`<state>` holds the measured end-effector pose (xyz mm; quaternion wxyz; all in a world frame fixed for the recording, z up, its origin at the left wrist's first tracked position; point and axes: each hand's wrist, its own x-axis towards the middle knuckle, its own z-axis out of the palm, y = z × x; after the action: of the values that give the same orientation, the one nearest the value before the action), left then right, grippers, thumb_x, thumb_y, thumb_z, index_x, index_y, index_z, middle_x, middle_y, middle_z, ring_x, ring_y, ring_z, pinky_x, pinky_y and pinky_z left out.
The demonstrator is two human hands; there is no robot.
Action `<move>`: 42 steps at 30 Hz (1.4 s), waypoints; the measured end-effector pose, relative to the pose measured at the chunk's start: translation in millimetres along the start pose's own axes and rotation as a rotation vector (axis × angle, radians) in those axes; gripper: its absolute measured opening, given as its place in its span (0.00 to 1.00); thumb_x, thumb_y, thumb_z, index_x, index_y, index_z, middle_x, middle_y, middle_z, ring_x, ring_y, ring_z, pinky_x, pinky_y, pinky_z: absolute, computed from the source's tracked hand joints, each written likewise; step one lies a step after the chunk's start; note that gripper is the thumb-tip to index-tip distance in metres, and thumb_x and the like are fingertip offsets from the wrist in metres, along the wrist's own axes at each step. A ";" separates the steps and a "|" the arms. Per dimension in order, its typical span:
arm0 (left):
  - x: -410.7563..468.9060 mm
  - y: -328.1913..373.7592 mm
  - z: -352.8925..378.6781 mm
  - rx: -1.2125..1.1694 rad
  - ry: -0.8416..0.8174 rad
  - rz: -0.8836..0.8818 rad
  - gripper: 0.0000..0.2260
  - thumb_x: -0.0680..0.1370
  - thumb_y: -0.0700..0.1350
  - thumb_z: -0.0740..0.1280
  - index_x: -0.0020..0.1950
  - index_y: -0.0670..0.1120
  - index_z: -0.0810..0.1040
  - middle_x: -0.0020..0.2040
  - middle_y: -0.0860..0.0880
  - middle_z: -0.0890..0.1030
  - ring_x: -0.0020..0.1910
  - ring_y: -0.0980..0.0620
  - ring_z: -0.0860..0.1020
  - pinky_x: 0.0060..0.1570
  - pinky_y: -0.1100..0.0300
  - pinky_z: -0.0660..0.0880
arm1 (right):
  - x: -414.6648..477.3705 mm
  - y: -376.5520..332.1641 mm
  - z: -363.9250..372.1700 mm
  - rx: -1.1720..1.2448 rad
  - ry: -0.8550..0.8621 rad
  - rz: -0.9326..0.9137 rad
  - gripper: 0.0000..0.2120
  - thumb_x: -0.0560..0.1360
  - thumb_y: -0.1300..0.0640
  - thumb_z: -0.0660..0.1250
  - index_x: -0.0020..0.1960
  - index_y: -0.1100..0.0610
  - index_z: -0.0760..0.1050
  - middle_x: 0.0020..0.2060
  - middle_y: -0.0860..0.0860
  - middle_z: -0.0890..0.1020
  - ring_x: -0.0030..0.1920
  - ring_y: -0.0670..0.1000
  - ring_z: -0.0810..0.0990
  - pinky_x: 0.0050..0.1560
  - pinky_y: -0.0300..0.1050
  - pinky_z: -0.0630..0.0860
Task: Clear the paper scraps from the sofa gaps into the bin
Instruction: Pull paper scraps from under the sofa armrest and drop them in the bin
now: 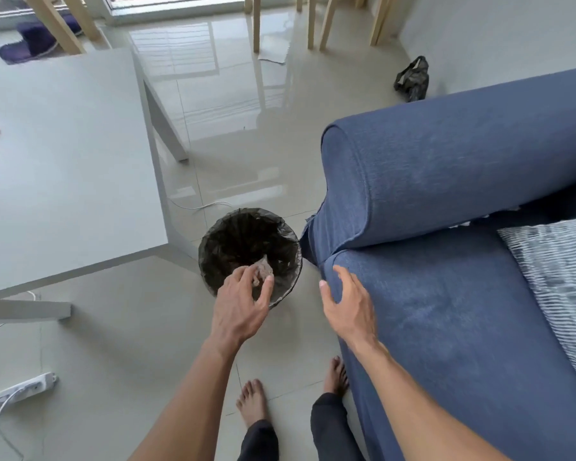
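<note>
A round bin (213, 241) lined with a black bag stands on the floor by the corner of the blue sofa (446, 311). My left hand (243, 304) hovers over the bin's near rim, thumb and fingers loosely around a crumpled pale paper scrap (262, 269). My right hand (346, 304) rests with fingers spread on the front corner of the sofa seat and holds nothing. Small white paper scraps (461, 224) show in the gap between the armrest and the seat.
A grey table (64, 168) fills the left side, its corner close to the bin. A patterned cushion (559, 277) lies on the seat at right. A power strip (17, 390) with cable lies on the floor at lower left. My bare feet (253, 400) stand below the bin. A dark bag (413, 79) sits behind the sofa.
</note>
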<state>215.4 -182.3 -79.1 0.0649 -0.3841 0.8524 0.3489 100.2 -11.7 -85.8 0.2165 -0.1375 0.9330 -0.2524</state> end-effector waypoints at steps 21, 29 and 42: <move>30.1 250.0 165.3 0.211 -0.250 0.405 0.26 0.84 0.58 0.55 0.79 0.47 0.66 0.77 0.48 0.70 0.75 0.47 0.69 0.74 0.54 0.62 | 91.5 199.5 -185.1 -0.023 0.213 0.254 0.37 0.78 0.36 0.60 0.79 0.54 0.58 0.76 0.52 0.65 0.76 0.52 0.63 0.72 0.51 0.65; 71.8 313.5 240.4 0.155 -0.240 0.255 0.24 0.85 0.53 0.55 0.79 0.43 0.66 0.78 0.45 0.69 0.77 0.47 0.67 0.75 0.54 0.64 | 171.4 242.0 -200.8 -0.041 0.116 0.106 0.23 0.81 0.49 0.61 0.71 0.61 0.69 0.65 0.56 0.73 0.66 0.56 0.74 0.60 0.54 0.76; 113.5 383.3 308.9 -0.041 0.080 -0.288 0.15 0.81 0.50 0.65 0.61 0.42 0.82 0.61 0.40 0.83 0.62 0.40 0.79 0.65 0.51 0.71 | 238.3 273.2 -183.2 -0.053 0.198 0.049 0.14 0.77 0.57 0.67 0.58 0.66 0.78 0.61 0.62 0.75 0.61 0.61 0.74 0.62 0.52 0.73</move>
<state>-180.6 124.6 -144.3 0.0725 -0.5171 0.7831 0.3377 -233.7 204.6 -167.8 0.1254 -0.0946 0.9593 -0.2348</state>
